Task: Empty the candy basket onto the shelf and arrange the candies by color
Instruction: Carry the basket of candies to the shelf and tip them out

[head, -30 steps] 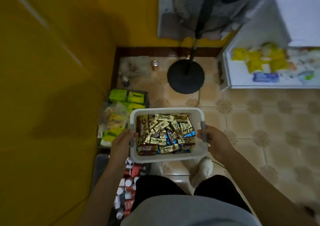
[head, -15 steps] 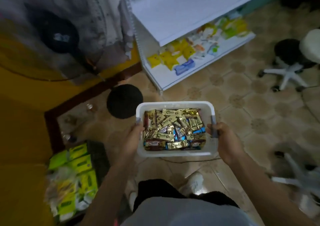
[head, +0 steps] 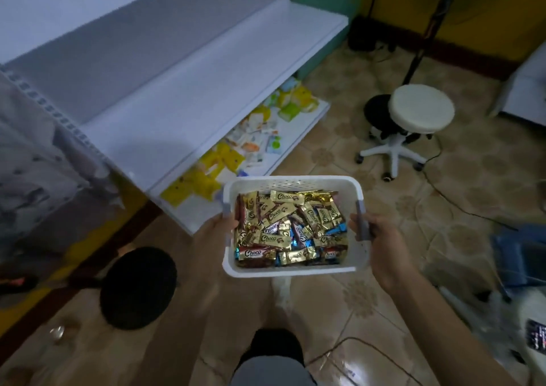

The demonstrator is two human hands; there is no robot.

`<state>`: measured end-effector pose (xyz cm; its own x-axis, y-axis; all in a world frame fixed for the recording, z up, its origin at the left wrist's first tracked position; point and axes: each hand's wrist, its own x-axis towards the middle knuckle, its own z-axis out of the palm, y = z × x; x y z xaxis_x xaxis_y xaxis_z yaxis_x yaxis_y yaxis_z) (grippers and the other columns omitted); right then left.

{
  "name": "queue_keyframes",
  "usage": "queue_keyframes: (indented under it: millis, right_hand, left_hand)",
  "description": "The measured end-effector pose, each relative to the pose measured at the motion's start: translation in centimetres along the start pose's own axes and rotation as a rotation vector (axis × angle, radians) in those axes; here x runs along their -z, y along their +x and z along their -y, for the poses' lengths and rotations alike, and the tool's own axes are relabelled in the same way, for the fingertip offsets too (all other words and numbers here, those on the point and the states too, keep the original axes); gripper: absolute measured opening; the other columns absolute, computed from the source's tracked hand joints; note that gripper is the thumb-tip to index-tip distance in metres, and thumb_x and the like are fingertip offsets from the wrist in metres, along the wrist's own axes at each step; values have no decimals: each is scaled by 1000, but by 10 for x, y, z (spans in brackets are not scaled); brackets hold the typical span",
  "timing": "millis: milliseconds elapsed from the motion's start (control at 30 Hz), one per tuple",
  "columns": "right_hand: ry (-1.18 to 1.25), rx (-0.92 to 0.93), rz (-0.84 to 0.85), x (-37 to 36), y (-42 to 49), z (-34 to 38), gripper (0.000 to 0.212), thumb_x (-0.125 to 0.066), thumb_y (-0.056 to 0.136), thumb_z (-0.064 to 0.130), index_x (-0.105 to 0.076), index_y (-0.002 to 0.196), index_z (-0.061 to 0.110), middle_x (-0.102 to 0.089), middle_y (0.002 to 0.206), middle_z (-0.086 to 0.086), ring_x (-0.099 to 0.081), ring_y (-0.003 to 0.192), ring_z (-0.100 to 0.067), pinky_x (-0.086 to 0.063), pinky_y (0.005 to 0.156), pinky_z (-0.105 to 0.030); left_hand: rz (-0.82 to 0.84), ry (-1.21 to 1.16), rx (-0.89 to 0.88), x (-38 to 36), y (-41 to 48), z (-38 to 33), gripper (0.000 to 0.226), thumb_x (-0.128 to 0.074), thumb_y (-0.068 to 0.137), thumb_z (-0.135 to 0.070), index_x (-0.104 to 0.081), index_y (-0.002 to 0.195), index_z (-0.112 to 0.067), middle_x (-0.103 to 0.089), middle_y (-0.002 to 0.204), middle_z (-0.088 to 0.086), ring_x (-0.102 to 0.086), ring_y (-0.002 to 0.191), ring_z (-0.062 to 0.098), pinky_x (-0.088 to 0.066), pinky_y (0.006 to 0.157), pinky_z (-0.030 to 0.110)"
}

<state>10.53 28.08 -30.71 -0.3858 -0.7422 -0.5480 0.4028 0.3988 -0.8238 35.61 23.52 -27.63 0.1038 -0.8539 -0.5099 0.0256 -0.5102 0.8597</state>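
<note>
Fingers (head: 360, 223) grip the basket (head: 289, 271) over tiled floor (head: 339, 155), white shelf (head: 206, 84) beside.

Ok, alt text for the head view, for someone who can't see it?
A left hand and right hand hold a white basket full of gold, red and blue Choco candies by its side handles, above a tiled floor. Ahead on the left stands a white shelf with yellow packets on its lower level; a white stool stands at right.
</note>
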Motion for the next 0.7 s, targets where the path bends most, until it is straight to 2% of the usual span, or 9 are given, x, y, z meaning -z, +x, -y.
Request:
queue_keyframes:
  millis: [67,100,167,200,300,433,533,600,700]
  right_hand:
    - [20,32,-53,-7,44,23,24,-43,93,21,-62,85,10,-58,89,-4,-51,83,-16,-37,71,-29]
    - [35,40,-90,-13,64,37,25,-43,94,21,-64,87,9,-61,89,-3,-53,84,-15,-38,71,-28]
    - [46,70,-148,-23,99,63,28,-42,96,22,-67,92,10,-66,91,-2,-57,89,-15,-40,73,-27]
    - [48,86,-165,-27,115,77,28,-42,97,22,-67,93,11,-67,92,-2,-58,92,-15,-40,76,-27]
    - [71,102,-199,-33,155,114,27,-43,96,22,-68,90,13,-67,92,-3,-60,90,-15,-41,74,-28]
    - [88,121,-204,-33,218,161,24,-47,95,22,-66,88,9,-65,92,-5,-60,86,-15,-43,73,-28]
    - [107,123,-166,-30,272,192,18,-53,94,22,-66,89,11,-68,83,2,-63,79,-8,-47,65,-23]
    - [121,109,-127,-28,310,219,15,-57,91,21,-67,89,10,-68,80,3,-64,79,-9,-48,65,-23]
    - [114,92,-71,-21,378,264,18,-64,84,21,-69,95,7,-68,86,-5,-64,87,-17,-51,74,-36]
  left_hand:
    - [37,48,-36,-29,50,-26,54,-70,59,-48,-69,92,-5,-73,92,13,-68,94,33,-53,86,50]
    - [66,73,-68,-43,72,-39,47,-69,64,-48,-70,88,-7,-73,87,7,-68,93,27,-55,85,42]
    - [118,110,-112,-69,110,-67,20,-62,88,-32,-67,81,-13,-70,69,-10,-68,76,6,-52,68,20]
    - [140,123,-118,-82,127,-81,18,-56,95,-24,-67,82,-16,-70,67,-13,-67,73,5,-51,63,19]
    - [164,159,-114,-114,173,-120,18,-54,97,-22,-69,90,-17,-73,80,-4,-68,83,18,-50,65,29]
    - [205,169,-113,-165,230,-161,18,-54,96,-19,-69,97,-9,-74,82,2,-69,70,12,-50,51,21]
    - [173,168,-103,-206,269,-186,17,-56,94,-18,-71,98,-11,-74,91,8,-71,87,26,-57,73,40]
    - [127,131,-81,-237,296,-203,14,-61,90,-24,-74,91,-17,-74,94,11,-69,95,34,-53,88,55]
    - [45,50,-49,-287,329,-230,40,-74,62,-42,-75,91,-16,-72,101,16,-66,101,37,-50,91,61]
